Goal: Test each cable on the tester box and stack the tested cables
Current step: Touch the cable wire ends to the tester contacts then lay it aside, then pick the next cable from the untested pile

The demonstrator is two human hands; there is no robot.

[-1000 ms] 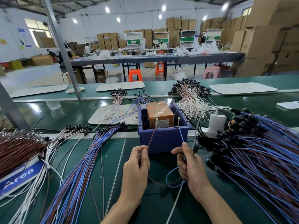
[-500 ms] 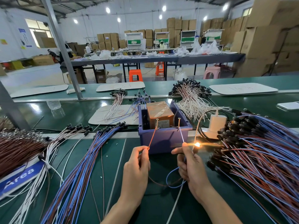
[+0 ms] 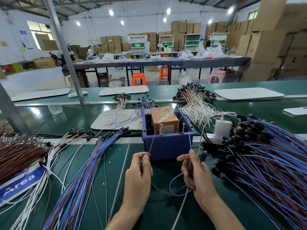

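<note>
- Surface: green desk [image 3: 159, 209], with a glossy green conveyor strip beyond it. The room was a large warehouse with lit ceiling lamps, cardboard boxes [image 3: 274, 39] stacked along the back and right, and a slanting steel post [image 3: 66, 52] at left.
- Past the conveyor stood a long grey desk [image 3: 216, 61] with plastic bags on top. An orange stool [image 3: 139, 78] and a pink stool [image 3: 217, 77] sat by it.
- Tester box [image 3: 167, 146]: a blue plastic bin holding an orange block [image 3: 163, 118]. It sat mid-desk, just beyond the hands.
- Cable [image 3: 172, 185] on test lay in front of the box. Its two leads looped on the desk between the wrists, then rose to the fingers.
- Left hand [image 3: 138, 178] pinched the brown lead [image 3: 152, 143] between thumb and forefinger. The lead ran up and slightly right, tip close to the left screw [image 3: 161, 129]; contact could not be told.
- Right hand [image 3: 197, 178] pinched the blue lead [image 3: 190, 143], nearly vertical, tip beside the right screw [image 3: 183, 128]. The same hand's curled fingers held the black connector [image 3: 203, 156], which pointed up and right.
- Heap of blue-and-brown cables [image 3: 265, 163] lay at right, black ends toward the box. A fanned bundle [image 3: 86, 163] lay at left, black ends away from the person, with brown wires [image 3: 16, 153] at far left and white cables [image 3: 197, 103] across the conveyor.
- White plug adapter [image 3: 222, 128] stood right of the box.
- Writing: "Area" in white on a blue sign [image 3: 21, 181] at the left edge. The block's label and the scrawl on the white mats [image 3: 249, 93] were too small to read.
</note>
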